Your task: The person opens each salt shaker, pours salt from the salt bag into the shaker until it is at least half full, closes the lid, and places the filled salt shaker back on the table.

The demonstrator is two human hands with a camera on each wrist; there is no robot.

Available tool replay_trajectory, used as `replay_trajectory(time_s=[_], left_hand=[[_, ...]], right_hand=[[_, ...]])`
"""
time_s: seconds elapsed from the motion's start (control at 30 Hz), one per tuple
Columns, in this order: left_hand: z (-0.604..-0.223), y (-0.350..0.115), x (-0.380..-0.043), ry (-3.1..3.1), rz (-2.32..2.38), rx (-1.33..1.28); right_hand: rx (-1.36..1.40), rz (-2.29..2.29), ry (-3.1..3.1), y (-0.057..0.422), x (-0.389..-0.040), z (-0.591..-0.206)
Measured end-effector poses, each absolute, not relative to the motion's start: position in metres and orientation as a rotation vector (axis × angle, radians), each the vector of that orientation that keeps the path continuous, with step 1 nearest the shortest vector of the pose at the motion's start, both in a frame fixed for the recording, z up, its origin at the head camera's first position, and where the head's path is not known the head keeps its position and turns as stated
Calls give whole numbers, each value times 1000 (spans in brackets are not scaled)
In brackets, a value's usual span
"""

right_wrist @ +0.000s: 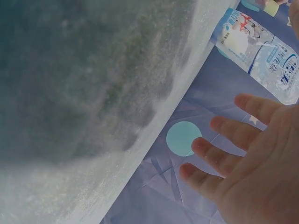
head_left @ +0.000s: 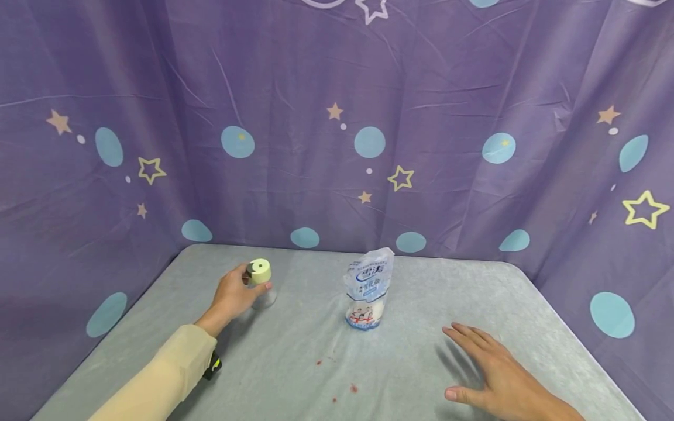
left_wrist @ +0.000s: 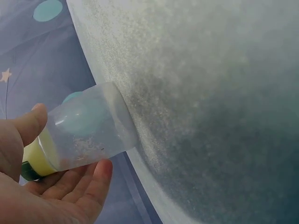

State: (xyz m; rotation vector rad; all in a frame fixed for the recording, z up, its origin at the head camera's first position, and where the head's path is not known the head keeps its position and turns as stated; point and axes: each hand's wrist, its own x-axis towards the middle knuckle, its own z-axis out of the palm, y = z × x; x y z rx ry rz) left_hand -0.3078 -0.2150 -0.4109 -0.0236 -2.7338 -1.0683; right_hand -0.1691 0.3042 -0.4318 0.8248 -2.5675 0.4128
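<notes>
At the table's left, a clear plastic bottle (left_wrist: 88, 128) with a pale yellow-green cap (head_left: 260, 270) stands upright; some residue clings to its inner wall. My left hand (head_left: 238, 292) holds it near the cap, thumb on one side and fingers on the other. A partly filled white and blue plastic bag (head_left: 367, 292) with printed lettering stands upright in the middle of the table. To the right of the bag, my right hand (head_left: 497, 374) hovers above the table with its fingers spread and nothing in it.
The grey table (head_left: 295, 362) has a few small red specks (head_left: 354, 388) near its front. A purple curtain (head_left: 295, 117) with stars and blue spots hangs around the back and sides. A dark strap (head_left: 213, 365) shows under the left sleeve.
</notes>
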Motion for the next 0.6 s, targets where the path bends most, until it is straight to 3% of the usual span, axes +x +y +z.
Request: replay_trajectory(time_s=[0.6], left_hand=[[-409, -208, -298, -2734, -1119, -91]], right_hand=[[839, 416, -2562, 301, -169, -433]])
